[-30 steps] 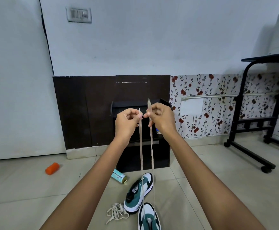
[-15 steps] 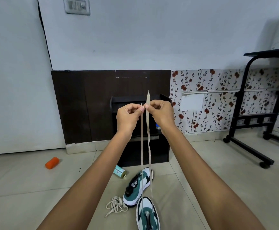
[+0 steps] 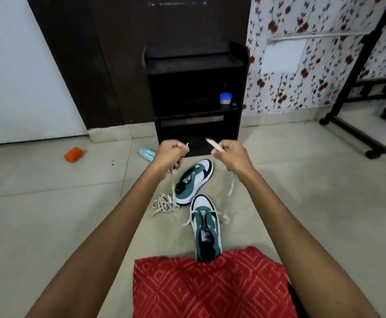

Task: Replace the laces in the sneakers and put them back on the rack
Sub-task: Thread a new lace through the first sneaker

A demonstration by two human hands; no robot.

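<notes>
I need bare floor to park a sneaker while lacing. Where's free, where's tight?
Bare tile lies right of the near sneaker, out to the rolling stand's base, and left of the loose lace pile up to the orange cylinder. Crowded in the middle: that sneaker, the far sneaker and the pile.

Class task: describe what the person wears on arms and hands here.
No sleeves show: the left arm and right arm are bare to the frame edge. The left hand and right hand wear no gloves, and no watch, bracelet or ring is visible. A red garment with pale diamond print covers the lap.
</notes>
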